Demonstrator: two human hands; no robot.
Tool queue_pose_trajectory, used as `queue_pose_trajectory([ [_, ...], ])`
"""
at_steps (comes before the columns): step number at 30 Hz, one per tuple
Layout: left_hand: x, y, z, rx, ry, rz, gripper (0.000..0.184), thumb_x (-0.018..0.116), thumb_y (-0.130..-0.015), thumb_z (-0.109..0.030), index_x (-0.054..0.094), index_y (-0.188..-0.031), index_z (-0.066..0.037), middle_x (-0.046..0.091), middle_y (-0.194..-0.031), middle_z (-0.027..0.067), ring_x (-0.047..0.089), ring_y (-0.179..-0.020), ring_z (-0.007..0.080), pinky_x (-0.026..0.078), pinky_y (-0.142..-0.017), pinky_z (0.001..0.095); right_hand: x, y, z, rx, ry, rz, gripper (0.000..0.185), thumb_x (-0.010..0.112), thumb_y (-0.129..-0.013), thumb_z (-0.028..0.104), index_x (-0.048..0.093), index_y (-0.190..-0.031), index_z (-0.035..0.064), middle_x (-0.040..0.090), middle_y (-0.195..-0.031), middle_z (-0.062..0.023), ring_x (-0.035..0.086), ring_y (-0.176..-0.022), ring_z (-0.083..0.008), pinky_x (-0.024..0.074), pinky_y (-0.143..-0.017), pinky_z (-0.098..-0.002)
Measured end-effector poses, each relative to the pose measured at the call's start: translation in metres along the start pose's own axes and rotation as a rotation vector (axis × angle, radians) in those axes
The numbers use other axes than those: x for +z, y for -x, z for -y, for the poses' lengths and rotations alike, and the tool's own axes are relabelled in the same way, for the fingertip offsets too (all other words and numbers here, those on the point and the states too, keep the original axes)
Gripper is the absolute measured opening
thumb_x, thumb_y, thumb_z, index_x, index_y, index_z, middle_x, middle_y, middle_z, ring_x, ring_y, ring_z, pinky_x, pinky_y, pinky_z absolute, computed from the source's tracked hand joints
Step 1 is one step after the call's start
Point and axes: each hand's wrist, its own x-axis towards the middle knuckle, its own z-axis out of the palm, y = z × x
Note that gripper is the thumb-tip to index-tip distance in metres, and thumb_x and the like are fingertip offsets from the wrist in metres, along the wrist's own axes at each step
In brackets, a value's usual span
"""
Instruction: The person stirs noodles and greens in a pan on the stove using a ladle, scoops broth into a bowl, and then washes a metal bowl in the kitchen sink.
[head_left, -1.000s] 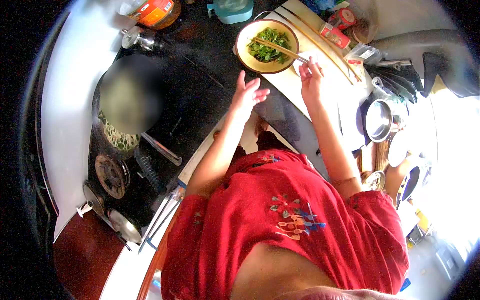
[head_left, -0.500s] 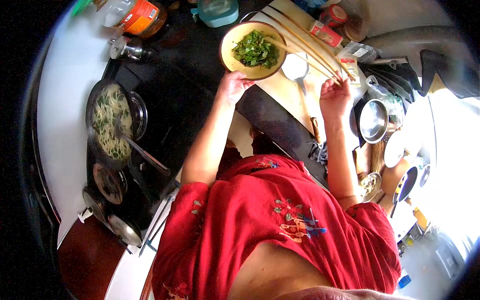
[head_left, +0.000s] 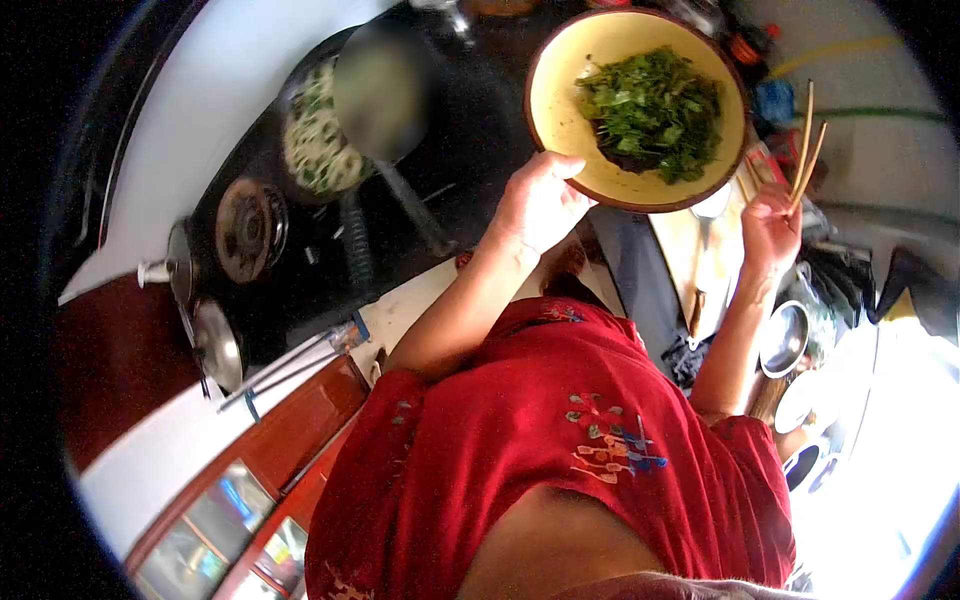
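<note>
My left hand [head_left: 540,203] grips the near-left rim of a yellow bowl [head_left: 556,75], thumb over the edge. Chopped leafy greens [head_left: 655,110] lie heaped in the bowl, with something dark beneath them. The bowl is raised and tilted towards me. On the right, my right hand [head_left: 770,232] is closed round a pair of chopsticks [head_left: 803,150], their tips pointing up and away from the bowl. A dark wok [head_left: 290,85] with noodles and green bits [head_left: 318,140] sits on the stove to the left. A blurred patch covers part of the wok.
Pot lids [head_left: 250,228] lie along the stove's near left side. A cutting board [head_left: 682,255] with a wooden-handled spatula [head_left: 697,300] is below the bowl. A metal bowl [head_left: 783,340] and other dishes stand at the right. Cabinet doors [head_left: 280,425] are at lower left.
The bowl has risen closer to my view and now looks larger. The chopsticks have come away from the greens and swung upright. My view has shifted, and the wok appears higher up.
</note>
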Motion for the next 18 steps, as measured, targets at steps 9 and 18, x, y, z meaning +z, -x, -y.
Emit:
queue_pose_trajectory([
  [9,-0.024,0.128,-0.150,0.425,0.026,0.036,0.057,0.060,-0.076,-0.027,0.040,-0.124,-0.006,0.047,-0.124,0.0086,0.042,-0.117,0.0241,0.030,-0.100,0.0446,0.007,-0.005,-0.099,0.060,0.237,-0.014,0.036,0.039,-0.090,0.027,0.057,-0.094,-0.0037,0.060,-0.083,-0.0140,0.054,-0.073,-0.0227,0.0447,-0.068,-0.0346],
  [18,-0.127,0.248,-0.247,0.738,-0.279,-0.316,0.060,0.050,-0.078,-0.011,0.027,-0.133,-0.004,0.037,-0.133,0.0120,0.035,-0.123,0.0278,0.025,-0.103,0.0486,-0.006,0.004,-0.250,0.204,0.665,0.201,0.039,0.041,-0.090,0.033,0.058,-0.099,-0.0015,0.059,-0.089,-0.0117,0.054,-0.081,-0.0258,0.0460,-0.075,-0.0389],
])
